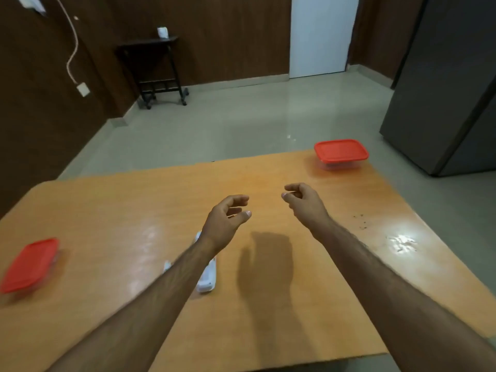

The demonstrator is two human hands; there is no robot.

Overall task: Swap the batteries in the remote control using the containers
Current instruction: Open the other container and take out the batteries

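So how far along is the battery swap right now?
Nothing looks done yet. Both containers, far right and near left, have their red lids on. The white remote lies on the table under the left forearm. The left hand and right hand hover empty. Opening the remote and swapping batteries remains.

A: Counter (161,210): orange wood-look laminate, smooth, glossy, with glare patches at right.
B: Containers?
A: Far right container (341,153) and near left container (29,264): matt red plastic lids, clear bases.
B: Remote control (208,277)?
A: White plastic, smooth, slight sheen.
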